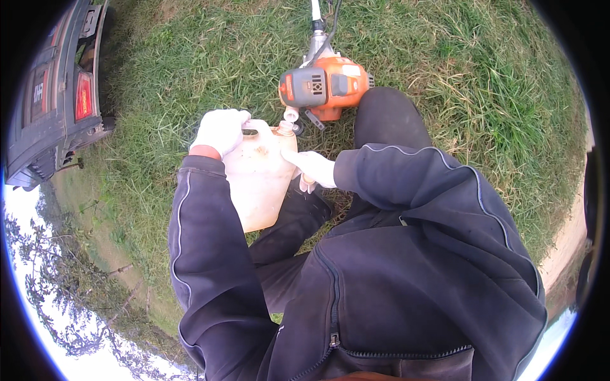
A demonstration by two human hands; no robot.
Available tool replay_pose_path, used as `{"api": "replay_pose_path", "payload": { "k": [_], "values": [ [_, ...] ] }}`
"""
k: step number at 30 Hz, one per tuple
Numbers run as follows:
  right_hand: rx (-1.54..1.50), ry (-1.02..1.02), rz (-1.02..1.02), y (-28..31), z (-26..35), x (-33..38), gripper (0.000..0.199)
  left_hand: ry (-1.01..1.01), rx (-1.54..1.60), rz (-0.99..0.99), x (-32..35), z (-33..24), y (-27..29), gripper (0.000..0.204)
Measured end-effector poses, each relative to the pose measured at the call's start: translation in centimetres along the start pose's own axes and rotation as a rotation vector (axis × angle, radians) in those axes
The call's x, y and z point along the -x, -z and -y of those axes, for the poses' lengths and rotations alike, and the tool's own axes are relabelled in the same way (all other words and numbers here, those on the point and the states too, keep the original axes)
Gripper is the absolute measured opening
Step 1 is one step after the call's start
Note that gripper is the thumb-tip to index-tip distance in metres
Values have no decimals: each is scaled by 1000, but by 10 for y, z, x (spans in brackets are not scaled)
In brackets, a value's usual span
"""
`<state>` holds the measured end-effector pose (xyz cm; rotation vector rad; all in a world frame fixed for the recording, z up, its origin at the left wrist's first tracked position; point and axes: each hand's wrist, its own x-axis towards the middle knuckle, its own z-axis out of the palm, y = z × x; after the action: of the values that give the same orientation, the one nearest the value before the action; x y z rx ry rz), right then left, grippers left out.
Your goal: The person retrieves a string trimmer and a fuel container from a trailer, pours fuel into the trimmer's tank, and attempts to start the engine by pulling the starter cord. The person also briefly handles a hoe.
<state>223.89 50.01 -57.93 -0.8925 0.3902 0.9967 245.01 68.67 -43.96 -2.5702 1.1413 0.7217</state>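
Note:
A whitish translucent plastic jug (257, 184) is tilted, its mouth (285, 128) pointing away from me. My left hand (219, 130), in a white glove, is closed round the jug's handle at the upper left. My right hand (316, 169), also gloved, has its fingers bent against the jug's right side. Part of that grip is hidden, and a small tan bit at the fingertips is too small to name. Just beyond the jug's mouth is a white filler opening (291, 114) on the orange and grey engine (327, 86) of a brush cutter. Whether liquid is flowing I cannot tell.
The engine lies on grass (190, 70), its shaft (316, 19) running away from me. My bent knee (391, 117) is close to its right side. A dark vehicle (57, 95) with a red tail light stands at the left. A pale dirt strip (565, 241) runs along the right.

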Motion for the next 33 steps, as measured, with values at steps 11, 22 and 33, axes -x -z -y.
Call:
{"api": "replay_pose_path", "payload": {
  "k": [11,22,33],
  "values": [
    [5,-32,-132,2,11,8,97,58,0,93,-19,-6,1,20],
    [-34,-52,-177,7,11,6,94,117,-19,275,-42,-18,20,29],
    [-32,-17,-222,7,18,15,93,147,9,384,-60,-20,34,30]
  ]
}}
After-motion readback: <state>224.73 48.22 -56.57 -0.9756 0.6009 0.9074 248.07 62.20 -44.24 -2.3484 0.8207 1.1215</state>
